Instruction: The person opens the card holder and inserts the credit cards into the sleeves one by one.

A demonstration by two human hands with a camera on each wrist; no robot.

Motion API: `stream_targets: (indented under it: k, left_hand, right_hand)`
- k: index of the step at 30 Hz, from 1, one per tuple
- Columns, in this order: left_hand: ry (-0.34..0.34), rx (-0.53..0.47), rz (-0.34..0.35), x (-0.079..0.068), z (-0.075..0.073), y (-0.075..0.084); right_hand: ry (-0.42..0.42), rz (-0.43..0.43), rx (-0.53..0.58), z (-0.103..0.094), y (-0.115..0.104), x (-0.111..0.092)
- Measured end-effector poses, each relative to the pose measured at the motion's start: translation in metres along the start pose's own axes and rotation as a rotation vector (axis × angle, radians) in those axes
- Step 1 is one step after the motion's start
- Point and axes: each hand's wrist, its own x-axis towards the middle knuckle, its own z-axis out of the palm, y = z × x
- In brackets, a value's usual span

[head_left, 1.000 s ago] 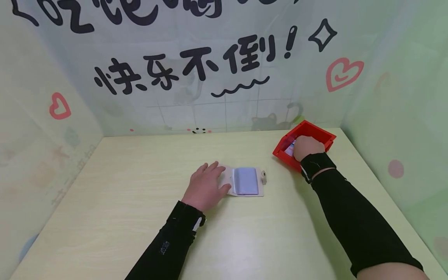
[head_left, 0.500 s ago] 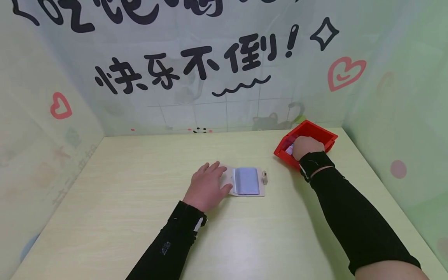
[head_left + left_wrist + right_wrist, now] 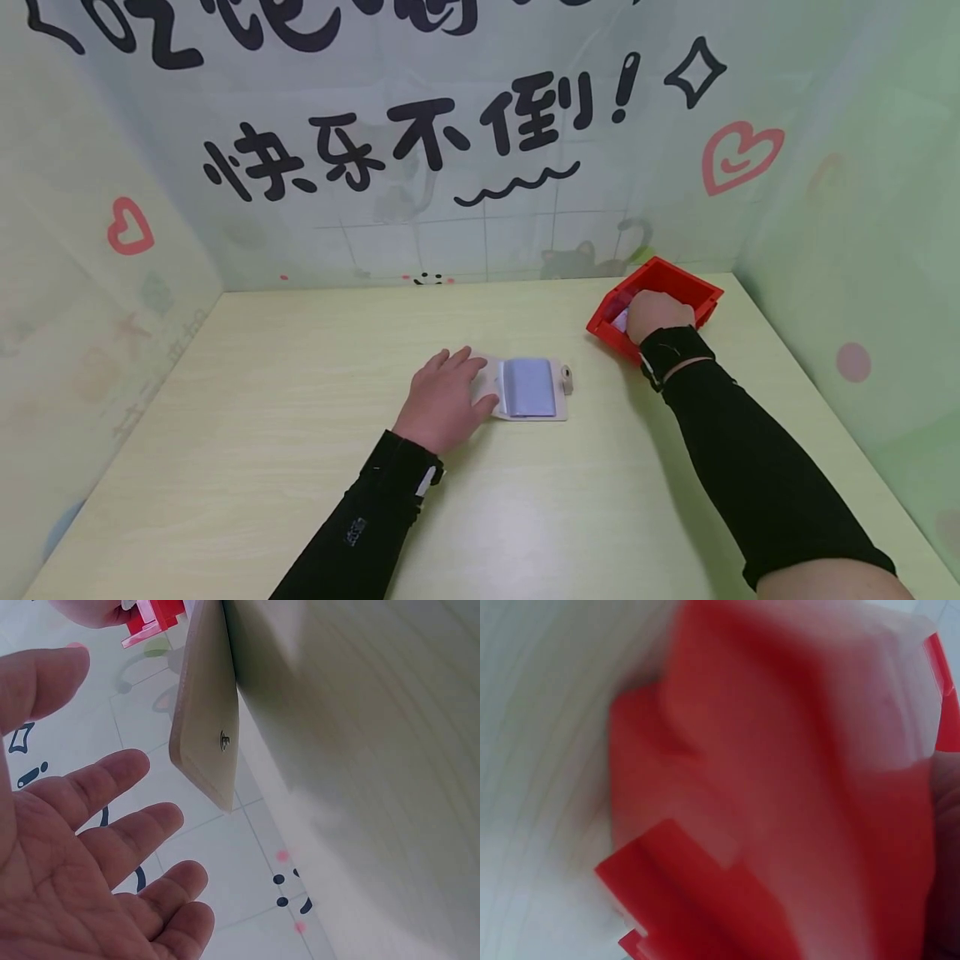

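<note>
A card holder (image 3: 529,388) lies opened out on the table, showing clear bluish plastic sleeves and a strap with a snap at its right end. My left hand (image 3: 442,402) hovers at its left side, fingers spread and relaxed. In the left wrist view, the holder's pale cover (image 3: 206,720) tilts up from the table with a metal snap on it, and my fingers are apart from it. My right hand (image 3: 660,315) reaches down into a red box (image 3: 617,340); its fingertips are hidden, and I cannot tell what they hold. A pale lilac item (image 3: 621,320) peeks out beside it.
The light wooden table (image 3: 300,375) ends at a printed cloth backdrop (image 3: 375,242) with dark lettering. Cloth walls rise on the left and right. The red box stands near the back right corner, close to the right wall.
The pale item in the red box shows less beside my right hand than a second ago. My right forearm has shifted slightly left; the left hand and card holder stay put.
</note>
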Motion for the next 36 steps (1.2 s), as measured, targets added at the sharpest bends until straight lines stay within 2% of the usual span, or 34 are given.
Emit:
stream_targets:
  k: [7,11,16,20,28,32,36]
  left_hand:
    - [0.005,-0.008,-0.007,-0.001,-0.001,0.001]
    - [0.003,-0.007,-0.007,-0.001,-0.001,0.001]
    - [0.002,0.011,-0.001,-0.001,-0.001,0.001]
    - [0.004,0.009,0.001,-0.001,-0.001,0.001]
    - [0.004,0.007,-0.003,-0.003,-0.001,0.002]
    - [0.013,0.001,-0.005,-0.002,-0.001,0.002]
    - [0.017,-0.024,-0.011,-0.001,-0.001,0.003]
  right_hand:
    - [0.001,0.014,0.033,0.002,0.004,0.006]
    - [-0.038,0.026,0.093,0.000,0.007,0.012]
    - [-0.090,-0.001,0.137,-0.006,0.011,0.018]
    - [-0.090,-0.023,0.140,-0.011,0.012,0.016]
    - [0.020,-0.042,0.189,-0.030,0.012,0.000]
    - [0.081,-0.034,0.289,-0.039,0.015,-0.012]
    - [0.106,-0.018,0.422,-0.044,0.011,-0.025]
